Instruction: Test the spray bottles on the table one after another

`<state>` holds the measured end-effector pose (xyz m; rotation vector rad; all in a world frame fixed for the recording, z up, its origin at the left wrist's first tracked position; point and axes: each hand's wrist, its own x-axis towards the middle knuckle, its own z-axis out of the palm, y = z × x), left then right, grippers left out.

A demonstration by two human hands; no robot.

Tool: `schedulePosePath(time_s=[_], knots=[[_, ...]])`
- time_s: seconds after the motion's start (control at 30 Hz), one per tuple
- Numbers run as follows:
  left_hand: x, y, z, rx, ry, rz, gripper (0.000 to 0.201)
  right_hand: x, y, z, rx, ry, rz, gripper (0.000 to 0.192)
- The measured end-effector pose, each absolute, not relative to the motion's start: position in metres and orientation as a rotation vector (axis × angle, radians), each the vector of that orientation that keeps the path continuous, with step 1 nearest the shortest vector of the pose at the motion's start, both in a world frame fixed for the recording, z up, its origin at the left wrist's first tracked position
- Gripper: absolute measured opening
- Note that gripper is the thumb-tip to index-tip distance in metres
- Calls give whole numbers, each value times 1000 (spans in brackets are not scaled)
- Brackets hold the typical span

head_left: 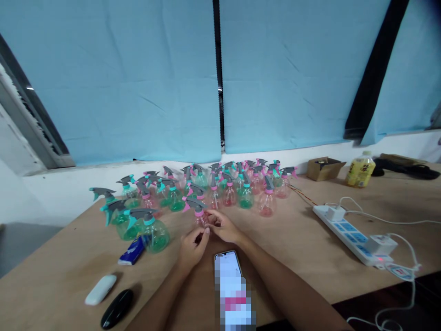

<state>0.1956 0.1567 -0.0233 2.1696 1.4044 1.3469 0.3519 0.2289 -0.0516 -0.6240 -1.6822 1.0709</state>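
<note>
A spray bottle (199, 212) with a clear pink body and a grey and pink trigger head stands upright between my hands, its lower part hidden by them. My left hand (193, 246) is closed at the bottle's near side, thumb raised. From the right, my right hand (222, 226) curls its fingers against the body. The fingertips of both hands nearly meet in front of it, and anything small between them cannot be made out. Behind stand several more spray bottles, such as a green one (245, 195) and a pink one (267, 202). Between my forearms lies a phone (227, 264).
A green spray bottle (156, 235) stands left, beside a blue packet (132, 250). Nearer are a white case (100, 289) and a black glossy object (117, 309). At right lie a power strip (351, 236) with cables, a cardboard box (324, 171) and a yellow-labelled drink bottle (360, 172).
</note>
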Motion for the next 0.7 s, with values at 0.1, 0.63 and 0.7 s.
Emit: schedulePosePath(time_s=[0.1, 0.63, 0.7], knots=[[195, 155, -22, 2138, 1449, 1391, 29, 351, 228, -52, -601, -1663, 1116, 56], [193, 166, -25, 1930, 1549, 1367, 33, 347, 228, -59, -482, -1662, 1291, 38], [195, 168, -27, 1855, 1483, 1383, 33, 345, 230, -62, -432, -1664, 1324, 34]])
